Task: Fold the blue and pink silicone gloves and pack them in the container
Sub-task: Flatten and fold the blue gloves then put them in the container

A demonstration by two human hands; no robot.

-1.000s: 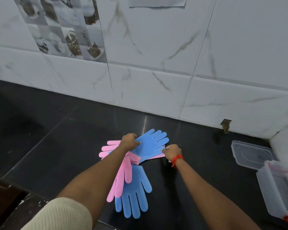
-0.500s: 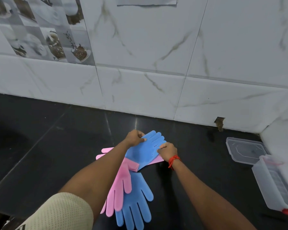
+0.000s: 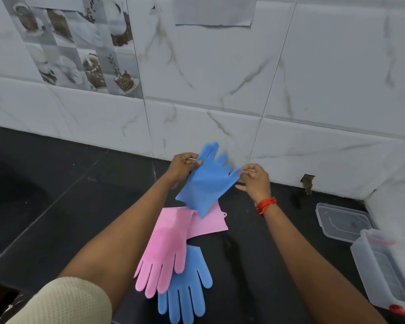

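Since a moment before, one blue glove had come up off the pile and hung mid-frame, stretched between both hands. Left hand pinched its finger side; right hand pinched the thumb tip, cuff drooping toward the lower left. Its long axis ran from upper right to lower left. Beneath lay two pink gloves and another blue glove on the black counter. At right edge waited the clear container, nearer the right hand, its lid beside the tiled wall.

The blue glove looks matt and finely bumpy (rubbery); the black table is glossy; the container is clear plastic.
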